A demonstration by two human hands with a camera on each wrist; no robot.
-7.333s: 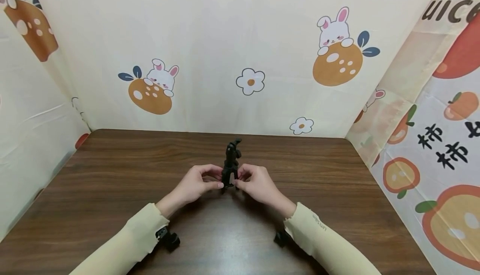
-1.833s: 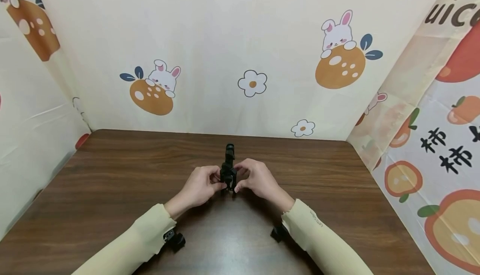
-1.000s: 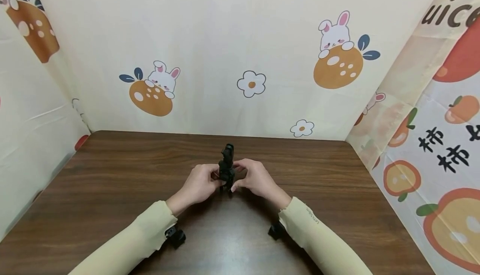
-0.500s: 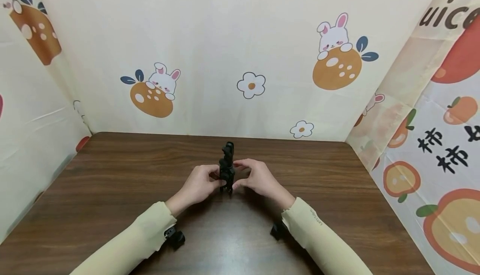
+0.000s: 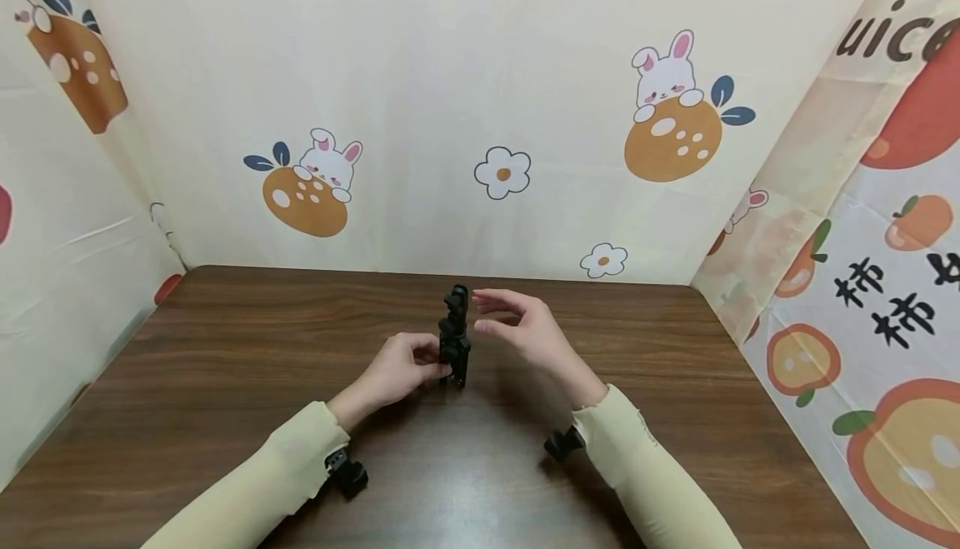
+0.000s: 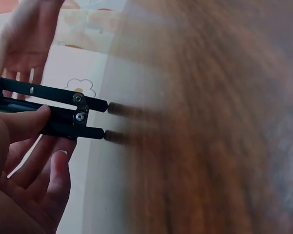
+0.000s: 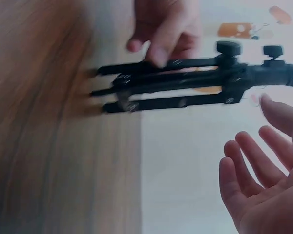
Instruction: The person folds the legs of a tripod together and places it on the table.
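Observation:
A small black tripod (image 5: 454,336) stands upright near the middle of the table. Its legs lie close together and nearly parallel, as the right wrist view shows; knobs (image 7: 228,48) stick out on its upper part. My left hand (image 5: 393,371) pinches the tripod low on its legs, thumb on the near side, fingers behind. The feet point down at the table (image 6: 210,146); blur hides whether they touch it. To the right of the tripod's upper part, my right hand (image 5: 532,336) hovers with spread, relaxed fingers, apart from it and holding nothing.
The brown wooden table (image 5: 225,416) reaches back to a cream curtain (image 5: 420,199) printed with rabbits, oranges and flowers. Another printed cloth (image 5: 885,349) hangs at the right side, and a white one (image 5: 75,282) at the left. Black wrist cameras (image 5: 347,474) sit under both sleeves.
My right hand has left the tripod's lower legs and moved up and right, its fingers spreading. The tripod has turned, and its legs have come together since the earliest frame. My left hand stays on it.

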